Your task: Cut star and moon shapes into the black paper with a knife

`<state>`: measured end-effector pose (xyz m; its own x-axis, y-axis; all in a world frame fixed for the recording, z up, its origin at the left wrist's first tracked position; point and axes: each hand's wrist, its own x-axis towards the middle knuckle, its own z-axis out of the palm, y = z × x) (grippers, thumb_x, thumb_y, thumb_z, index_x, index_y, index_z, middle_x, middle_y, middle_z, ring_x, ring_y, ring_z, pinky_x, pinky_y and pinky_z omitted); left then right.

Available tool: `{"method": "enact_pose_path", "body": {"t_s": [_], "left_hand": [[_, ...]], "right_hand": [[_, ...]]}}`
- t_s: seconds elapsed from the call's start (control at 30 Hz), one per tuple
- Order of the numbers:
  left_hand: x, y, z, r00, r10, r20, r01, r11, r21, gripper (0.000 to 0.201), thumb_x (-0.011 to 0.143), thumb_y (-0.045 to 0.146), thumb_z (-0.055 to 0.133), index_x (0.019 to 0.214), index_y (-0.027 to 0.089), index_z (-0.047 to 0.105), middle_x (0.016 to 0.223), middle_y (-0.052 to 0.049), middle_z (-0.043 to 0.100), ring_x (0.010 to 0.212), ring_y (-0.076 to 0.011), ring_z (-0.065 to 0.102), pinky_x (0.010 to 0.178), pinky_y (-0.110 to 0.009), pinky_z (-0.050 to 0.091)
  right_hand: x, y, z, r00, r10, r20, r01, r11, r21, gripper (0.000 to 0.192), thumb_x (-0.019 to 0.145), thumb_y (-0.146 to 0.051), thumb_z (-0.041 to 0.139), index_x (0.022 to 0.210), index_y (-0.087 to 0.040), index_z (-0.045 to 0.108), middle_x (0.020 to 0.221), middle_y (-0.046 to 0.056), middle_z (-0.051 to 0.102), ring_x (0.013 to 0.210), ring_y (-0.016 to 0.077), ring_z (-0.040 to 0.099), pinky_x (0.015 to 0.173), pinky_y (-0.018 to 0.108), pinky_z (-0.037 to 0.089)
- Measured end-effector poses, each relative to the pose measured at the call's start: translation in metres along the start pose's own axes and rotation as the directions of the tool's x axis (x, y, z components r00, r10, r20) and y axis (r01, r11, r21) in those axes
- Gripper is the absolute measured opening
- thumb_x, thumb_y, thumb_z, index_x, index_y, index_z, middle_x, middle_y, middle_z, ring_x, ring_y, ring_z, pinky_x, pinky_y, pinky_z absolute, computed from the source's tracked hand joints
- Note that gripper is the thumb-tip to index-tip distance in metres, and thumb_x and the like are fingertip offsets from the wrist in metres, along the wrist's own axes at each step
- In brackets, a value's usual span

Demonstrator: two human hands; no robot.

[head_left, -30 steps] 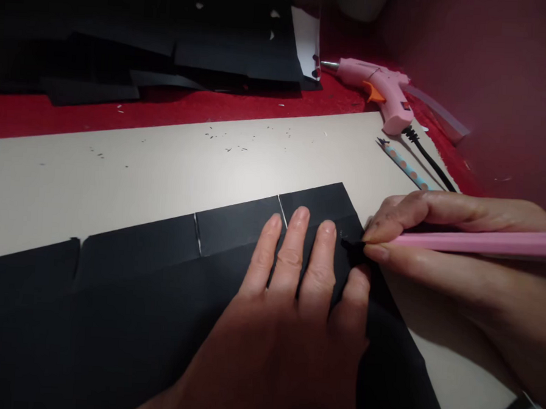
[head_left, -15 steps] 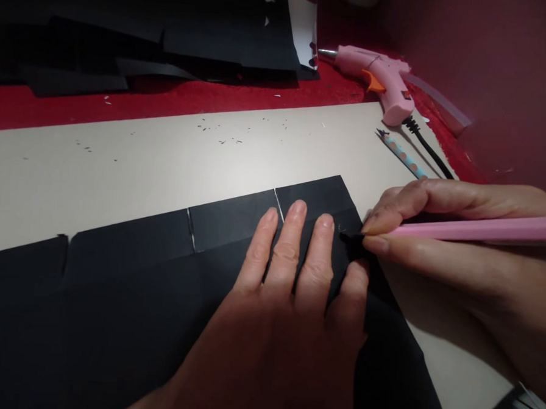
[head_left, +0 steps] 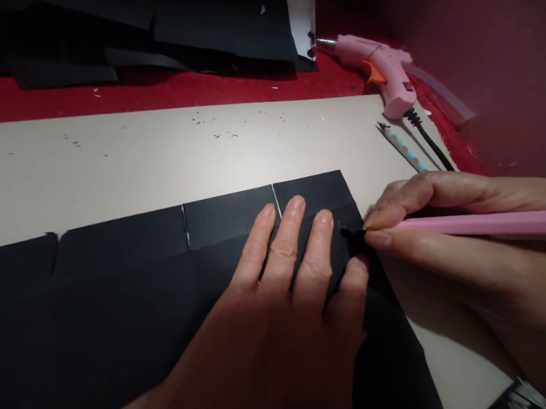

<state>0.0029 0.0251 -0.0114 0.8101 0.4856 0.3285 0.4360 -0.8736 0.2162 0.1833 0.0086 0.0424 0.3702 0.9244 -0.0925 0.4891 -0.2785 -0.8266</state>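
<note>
While a large sheet of stiff black paper (head_left: 125, 306) is held down by the left hand (head_left: 290, 315), laid palm down with its fingers spread, a slim, faceted pink tool with a black tip (head_left: 478, 221) is pinched near that tip by the right hand (head_left: 453, 255). The sheet is spread over a flat cream-coloured board (head_left: 165, 168), and the tip is set near the sheet's far right corner, just beside a small pale mark (head_left: 339, 224). Whether a blade or a lead is borne by the tip cannot be told.

The rightmost digit of the left hand is placed just below the tip, so it could be struck if the tool were pressed too hard and slipped. The sheet could be skewed if the left hand's pressure were eased, or torn at the narrow white-edged slit (head_left: 277, 200) near the fingers if it were dragged sideways.

Compared with the frame from one second ago, the sheet, both hands and the pink plastic glue gun with an orange trigger (head_left: 391, 82) are seen higher in the view, by which a camera shift is suggested; the pinch on the tool and the spread of the left hand are left nearly unchanged, and the tip is kept beside the same mark
</note>
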Motion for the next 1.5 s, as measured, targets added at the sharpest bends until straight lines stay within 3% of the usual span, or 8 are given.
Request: {"method": "enact_pose_path", "body": {"t_s": [0.5,0.63,0.83,1.27,1.5], "left_hand": [[0.001,-0.001,-0.003,1.000,0.016,0.009,-0.016,1.000,-0.003,0.042,0.099,0.036,0.052,0.133,0.015,0.065,0.146,-0.027,0.053,0.140,-0.0500,0.040,0.115,-0.066,0.035],[0.001,-0.001,-0.003,1.000,0.014,0.011,-0.014,1.000,-0.003,0.042,0.100,0.036,0.050,0.133,0.015,0.065,0.146,-0.027,0.053,0.140,-0.0496,0.040,0.115,-0.066,0.035],[0.001,-0.001,-0.001,1.000,0.012,-0.010,-0.012,1.000,0.004,0.044,0.097,0.037,0.055,0.134,0.015,0.064,0.147,-0.028,0.052,0.140,-0.0493,0.039,0.116,-0.065,0.034],[0.000,0.001,0.000,1.000,0.013,-0.015,-0.013,1.000,-0.003,0.046,0.095,0.039,0.057,0.134,0.015,0.065,0.147,-0.028,0.052,0.140,-0.0489,0.040,0.117,-0.064,0.033],[0.001,0.000,-0.002,1.000,0.020,-0.019,-0.020,1.000,-0.003,0.042,0.095,0.038,0.059,0.130,0.017,0.068,0.143,-0.028,0.055,0.137,-0.0504,0.043,0.112,-0.067,0.039]], "right_hand": [[0.005,0.005,-0.007,0.999,-0.032,-0.005,0.032,0.998,-0.057,0.011,0.071,-0.029,0.078,0.061,-0.028,0.073,0.069,-0.003,0.073,0.060,0.0148,0.063,0.048,0.026,0.042],[0.009,0.009,-0.009,0.995,-0.061,0.078,0.064,0.997,-0.040,0.009,0.069,-0.032,0.080,0.063,-0.029,0.075,0.068,-0.003,0.074,0.058,0.0148,0.063,0.050,0.027,0.043],[0.003,0.008,-0.004,0.995,-0.087,-0.040,0.083,0.993,-0.079,0.009,0.072,-0.027,0.076,0.064,-0.030,0.073,0.072,-0.005,0.074,0.060,0.0151,0.064,0.051,0.028,0.043],[-0.001,0.008,-0.004,0.994,-0.105,-0.006,0.104,0.989,-0.106,0.009,0.072,-0.027,0.075,0.064,-0.030,0.072,0.069,-0.005,0.073,0.060,0.0150,0.064,0.050,0.029,0.043],[0.002,0.007,-0.001,0.997,-0.030,-0.071,0.034,0.998,0.050,0.007,0.070,-0.024,0.075,0.065,-0.027,0.071,0.067,-0.002,0.069,0.058,0.0122,0.059,0.047,0.026,0.041]]}}
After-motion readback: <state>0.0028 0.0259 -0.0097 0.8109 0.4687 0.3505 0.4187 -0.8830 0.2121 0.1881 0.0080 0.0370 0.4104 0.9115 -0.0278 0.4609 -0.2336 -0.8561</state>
